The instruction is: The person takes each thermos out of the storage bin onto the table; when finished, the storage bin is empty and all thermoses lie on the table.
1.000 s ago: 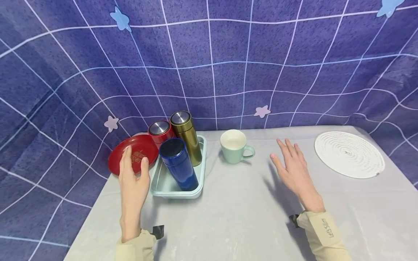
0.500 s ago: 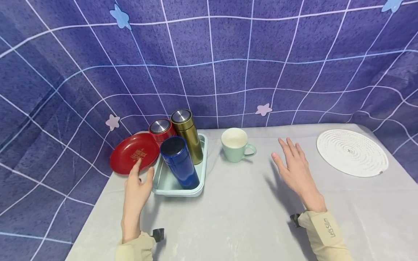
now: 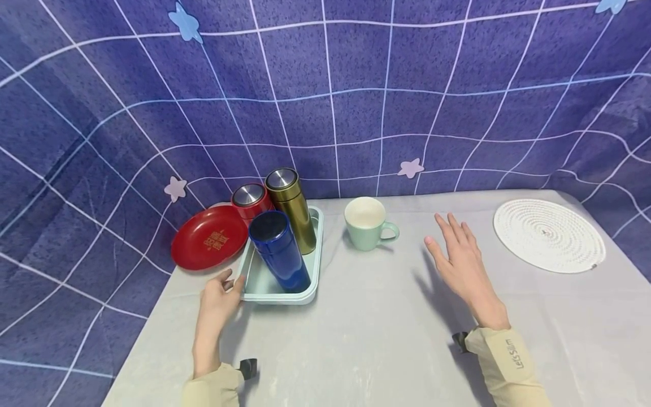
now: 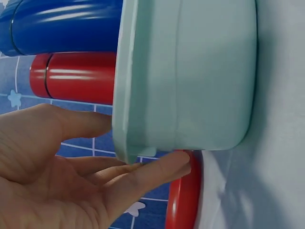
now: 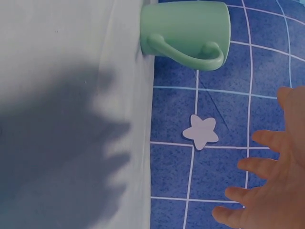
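Observation:
At the front left corner of a pale blue plastic tub (image 3: 256, 297), my left hand (image 3: 218, 302) has its thumb at the rim and its fingers curled along the outer left side. The left wrist view shows the thumb tip touching the tub's rim (image 4: 125, 95). Inside the tub stand a blue thermos bottle (image 3: 282, 254), a gold one (image 3: 292, 212) and a red one (image 3: 249, 200). My right hand (image 3: 460, 265) hovers over the table with spread fingers, holding nothing. Nearest to it is a mint green mug (image 3: 366, 223), upright, its handle pointing right.
A red plate (image 3: 203, 240) with gold characters leans behind the tub at the left. A white round woven mat (image 3: 549, 237) lies at the far right of the grey tablecloth (image 3: 376, 333). Behind rises a blue gridded curtain (image 3: 356, 113) with star shapes.
My left hand has come down and rightward from in front of the red plate to the tub's corner, its fingers curling. The right hand has hardly moved.

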Demonstrator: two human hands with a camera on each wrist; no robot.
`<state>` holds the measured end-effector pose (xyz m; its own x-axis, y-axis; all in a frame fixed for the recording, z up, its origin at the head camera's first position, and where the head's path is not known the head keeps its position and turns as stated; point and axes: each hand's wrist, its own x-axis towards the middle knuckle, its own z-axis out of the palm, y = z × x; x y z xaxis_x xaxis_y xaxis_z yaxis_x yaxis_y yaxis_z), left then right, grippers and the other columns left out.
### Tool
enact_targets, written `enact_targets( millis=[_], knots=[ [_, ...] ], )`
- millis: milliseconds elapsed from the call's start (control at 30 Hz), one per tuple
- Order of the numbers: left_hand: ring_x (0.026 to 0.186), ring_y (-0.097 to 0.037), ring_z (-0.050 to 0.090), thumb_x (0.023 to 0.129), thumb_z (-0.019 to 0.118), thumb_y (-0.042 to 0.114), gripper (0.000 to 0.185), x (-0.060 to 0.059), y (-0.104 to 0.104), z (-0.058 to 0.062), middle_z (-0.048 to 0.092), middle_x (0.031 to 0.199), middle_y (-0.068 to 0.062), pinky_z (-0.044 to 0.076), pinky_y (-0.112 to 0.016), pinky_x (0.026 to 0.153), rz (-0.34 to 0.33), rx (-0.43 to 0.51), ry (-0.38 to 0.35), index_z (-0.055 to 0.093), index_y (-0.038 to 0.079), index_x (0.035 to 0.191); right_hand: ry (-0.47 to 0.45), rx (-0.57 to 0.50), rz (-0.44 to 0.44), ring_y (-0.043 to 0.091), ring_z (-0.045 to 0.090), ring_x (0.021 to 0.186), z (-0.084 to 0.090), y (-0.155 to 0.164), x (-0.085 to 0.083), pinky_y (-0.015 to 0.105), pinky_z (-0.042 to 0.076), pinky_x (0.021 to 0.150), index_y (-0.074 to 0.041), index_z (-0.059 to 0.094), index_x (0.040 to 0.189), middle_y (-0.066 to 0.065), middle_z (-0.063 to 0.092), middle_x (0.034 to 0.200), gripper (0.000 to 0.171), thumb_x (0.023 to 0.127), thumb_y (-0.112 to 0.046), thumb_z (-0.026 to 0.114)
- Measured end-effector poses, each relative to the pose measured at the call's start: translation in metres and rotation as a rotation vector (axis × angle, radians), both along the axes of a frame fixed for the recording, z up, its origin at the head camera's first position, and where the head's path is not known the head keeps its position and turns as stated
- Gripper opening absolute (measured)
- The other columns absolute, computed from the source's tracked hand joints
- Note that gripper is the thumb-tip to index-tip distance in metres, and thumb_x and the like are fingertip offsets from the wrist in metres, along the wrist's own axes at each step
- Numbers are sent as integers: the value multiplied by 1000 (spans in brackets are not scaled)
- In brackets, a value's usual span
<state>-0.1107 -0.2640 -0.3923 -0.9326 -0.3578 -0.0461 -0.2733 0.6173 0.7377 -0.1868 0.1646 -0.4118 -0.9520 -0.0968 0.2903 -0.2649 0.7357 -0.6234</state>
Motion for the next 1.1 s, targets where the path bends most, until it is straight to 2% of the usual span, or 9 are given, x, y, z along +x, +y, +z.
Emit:
enact_targets(
  millis=[100,200,300,500,700,900,1100],
  knots=[
    [92,-35,70,96,56,15,52,-2,0,-3,60,115,-35,57,-32,71,-7,4,-4,44,-20,133,3,-1,1,53,11,143,0,-1,-1,75,13,104,-10,27,154,26,19,158,63,103,-45,39],
    [78,-26,72,95,56,10,46,-5,-1,-6,63,108,-35,54,-25,61,-15,53,-10,49,-21,128,6,-3,3,53,11,143,1,-1,-1,75,13,105,-10,27,154,26,20,158,63,103,-45,39],
    [67,-19,71,94,56,6,40,-7,-1,-8,66,102,-34,54,-24,56,-9,106,-18,53,-21,123,7,-14,9,54,12,142,0,0,-1,73,12,106,-9,28,154,27,20,157,63,103,-44,39],
    [63,-21,71,94,53,3,38,-9,0,-11,65,99,-37,56,-27,56,9,150,-24,51,-24,121,37,-111,45,53,15,142,-2,1,2,66,12,112,-5,26,154,29,23,156,64,102,-37,46],
    [65,-24,72,94,52,2,39,-9,0,-11,66,96,-37,57,-30,58,7,142,-21,50,-24,122,59,-295,62,46,30,140,2,-3,2,60,26,111,-8,23,155,23,31,155,69,98,-27,58],
    [67,-26,72,95,53,4,38,-7,0,-9,68,92,-34,57,-31,64,10,109,-39,52,-23,122,-17,-508,175,42,29,142,10,-15,2,57,29,110,-14,19,157,19,27,158,78,93,-12,65],
    [71,-29,73,95,52,4,37,-7,0,-11,69,90,-33,57,-37,70,13,100,-40,53,-23,121,-33,-566,283,37,31,142,11,-28,2,50,31,110,-14,21,156,14,27,159,83,89,-3,69]
  ],
)
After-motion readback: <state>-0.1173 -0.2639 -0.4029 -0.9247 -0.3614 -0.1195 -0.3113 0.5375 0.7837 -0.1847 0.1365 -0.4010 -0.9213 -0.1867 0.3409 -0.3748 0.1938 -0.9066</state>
